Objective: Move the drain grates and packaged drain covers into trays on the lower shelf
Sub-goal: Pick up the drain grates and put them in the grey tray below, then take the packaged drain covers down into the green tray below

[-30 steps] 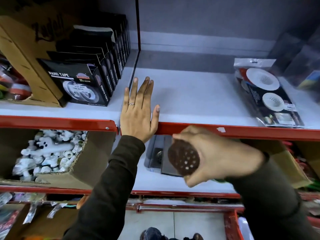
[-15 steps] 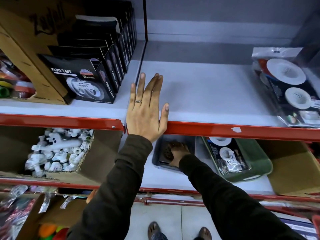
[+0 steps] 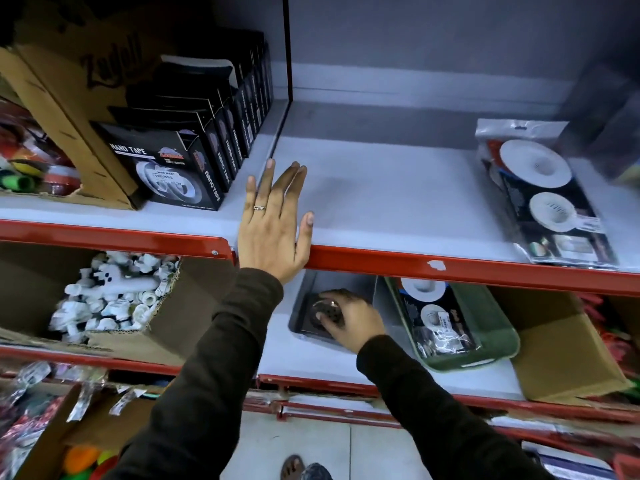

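My left hand (image 3: 273,230) lies flat and open on the front edge of the upper shelf (image 3: 398,206). My right hand (image 3: 349,320) reaches into the grey tray (image 3: 304,299) on the lower shelf, fingers resting on a round dark drain grate (image 3: 320,311) that sits inside the tray. A green tray (image 3: 491,320) to the right holds a packaged drain cover (image 3: 436,320). Another packaged drain cover (image 3: 543,195) lies on the upper shelf at the right.
Black nano tape boxes (image 3: 180,161) and a cardboard box (image 3: 69,98) stand on the upper shelf's left. A carton of white pipe fittings (image 3: 110,296) fills the lower left bay. A brown cardboard box (image 3: 568,344) sits right of the green tray. Red shelf rail (image 3: 450,268) crosses above the trays.
My right hand carried the round grate from in front of the shelf rail down into the grey tray. My left hand stayed flat on the upper shelf.
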